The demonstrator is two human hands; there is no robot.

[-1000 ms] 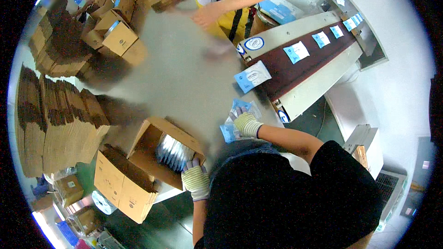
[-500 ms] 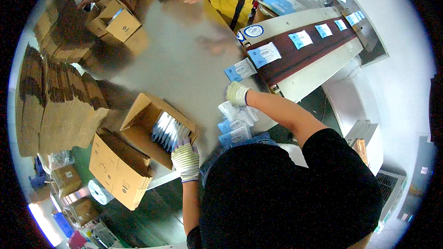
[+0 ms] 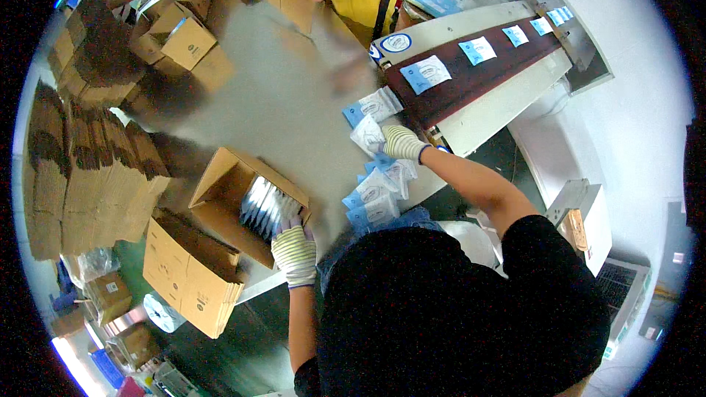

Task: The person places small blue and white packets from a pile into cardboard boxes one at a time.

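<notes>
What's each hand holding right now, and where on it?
The right hand grips a white-and-blue pouch by its right edge. The left hand rests on the open carton's near rim, against the packed pouches.

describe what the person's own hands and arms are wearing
Both the left hand and the right hand wear knitted work gloves, pale with thin darker stripes and a dark-edged cuff. The forearms are bare; the short sleeves of a black top end above the elbows.

Packets [image 3: 266, 206] stand in the open box [image 3: 220, 195], left of loose packets [image 3: 375, 198] below the conveyor [image 3: 471, 73].
</notes>
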